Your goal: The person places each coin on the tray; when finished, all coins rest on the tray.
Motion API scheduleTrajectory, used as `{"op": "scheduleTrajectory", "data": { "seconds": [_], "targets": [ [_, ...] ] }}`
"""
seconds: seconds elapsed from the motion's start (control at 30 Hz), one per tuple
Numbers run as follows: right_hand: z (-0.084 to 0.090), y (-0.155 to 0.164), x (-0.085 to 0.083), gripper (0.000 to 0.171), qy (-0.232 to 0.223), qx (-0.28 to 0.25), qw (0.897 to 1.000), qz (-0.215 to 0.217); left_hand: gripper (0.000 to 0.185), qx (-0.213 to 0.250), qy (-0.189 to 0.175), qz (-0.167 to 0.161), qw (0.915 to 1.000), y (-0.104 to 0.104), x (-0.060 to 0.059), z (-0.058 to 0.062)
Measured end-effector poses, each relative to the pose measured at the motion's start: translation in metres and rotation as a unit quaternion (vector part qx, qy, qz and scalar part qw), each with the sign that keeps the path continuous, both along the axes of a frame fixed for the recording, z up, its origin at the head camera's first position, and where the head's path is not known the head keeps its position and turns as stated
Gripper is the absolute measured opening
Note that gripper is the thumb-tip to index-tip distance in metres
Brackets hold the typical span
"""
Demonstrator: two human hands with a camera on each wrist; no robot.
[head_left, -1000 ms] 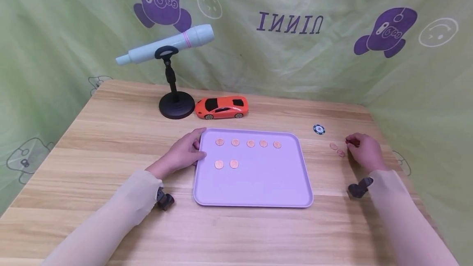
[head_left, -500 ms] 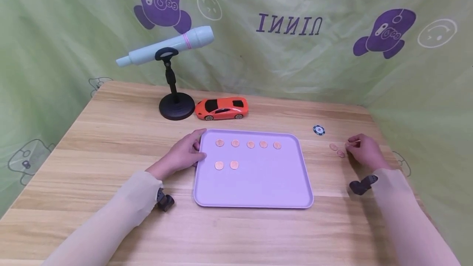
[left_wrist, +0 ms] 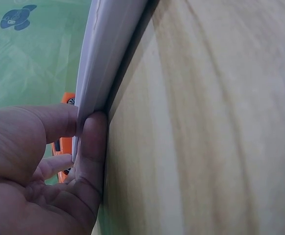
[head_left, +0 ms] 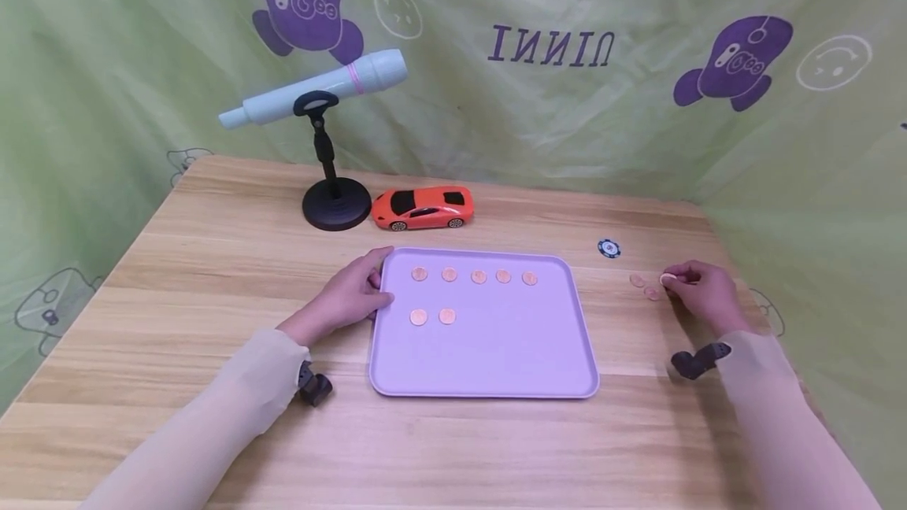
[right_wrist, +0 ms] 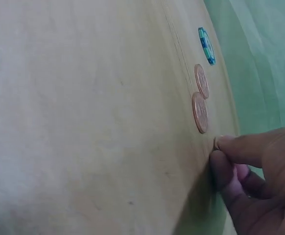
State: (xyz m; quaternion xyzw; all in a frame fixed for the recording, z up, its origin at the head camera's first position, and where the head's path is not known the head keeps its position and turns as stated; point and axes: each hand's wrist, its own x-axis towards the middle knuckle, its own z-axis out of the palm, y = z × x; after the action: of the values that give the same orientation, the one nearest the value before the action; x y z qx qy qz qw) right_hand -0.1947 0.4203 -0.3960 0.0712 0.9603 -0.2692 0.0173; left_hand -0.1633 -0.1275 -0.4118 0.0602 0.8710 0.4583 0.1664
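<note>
My left hand [head_left: 343,292] grips the left rim of a lilac tray [head_left: 524,364]; in the left wrist view the thumb and a finger [left_wrist: 92,139] lie on either side of the tray wall [left_wrist: 103,58]. Copper coins lie on the tray, several in a back row and two in front, including one coin [head_left: 447,316]. At the right my right hand [head_left: 707,296] pinches a coin [head_left: 668,279] between thumb and fingertips, mostly covered in the right wrist view. Just left of it two copper coins, a nearer one [right_wrist: 200,112] and a farther one [right_wrist: 201,81], lie on the table.
A blue-and-white poker chip [head_left: 608,248] lies beyond the loose coins. Behind the tray stand an orange toy car [head_left: 425,208] and a light-blue microphone [head_left: 326,89] on a black stand [head_left: 336,201]. A green patterned cloth [head_left: 453,124] hangs behind the wooden table [head_left: 453,451].
The coin in my right fingertips has turned so that its pale face shows. My right wrist has shifted slightly. The left hand keeps its grip on the tray, and the tray coins stay put.
</note>
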Motion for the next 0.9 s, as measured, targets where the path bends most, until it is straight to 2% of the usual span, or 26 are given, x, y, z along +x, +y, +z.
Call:
{"op": "scheduleTrajectory", "data": {
  "seconds": [0.27, 0.5, 0.6, 0.7, 0.9],
  "targets": [
    [0.001, -0.017, 0.004, 0.039, 0.054, -0.026, 0.998, -0.008, 0.079, 0.012, -0.002, -0.003, 0.9999, -0.001, 0.001, -0.001],
    [0.014, -0.059, 0.005, 0.033, 0.121, -0.071, 0.989, 0.055, 0.079, 0.014, 0.004, -0.002, 0.9999, -0.001, 0.001, -0.001],
    [0.016, -0.080, 0.005, 0.028, 0.131, -0.097, 0.982, 0.096, 0.079, 0.011, 0.005, -0.002, 0.9999, -0.001, 0.002, 0.000],
    [0.019, -0.098, 0.007, 0.026, 0.105, -0.124, 0.978, 0.128, 0.079, 0.011, 0.002, -0.001, 0.9999, -0.001, 0.001, 0.001],
    [0.023, -0.131, 0.013, 0.027, 0.003, -0.174, 0.974, 0.145, 0.078, 0.012, 0.003, -0.001, 0.9999, -0.002, 0.001, 0.000]
  ]
}}
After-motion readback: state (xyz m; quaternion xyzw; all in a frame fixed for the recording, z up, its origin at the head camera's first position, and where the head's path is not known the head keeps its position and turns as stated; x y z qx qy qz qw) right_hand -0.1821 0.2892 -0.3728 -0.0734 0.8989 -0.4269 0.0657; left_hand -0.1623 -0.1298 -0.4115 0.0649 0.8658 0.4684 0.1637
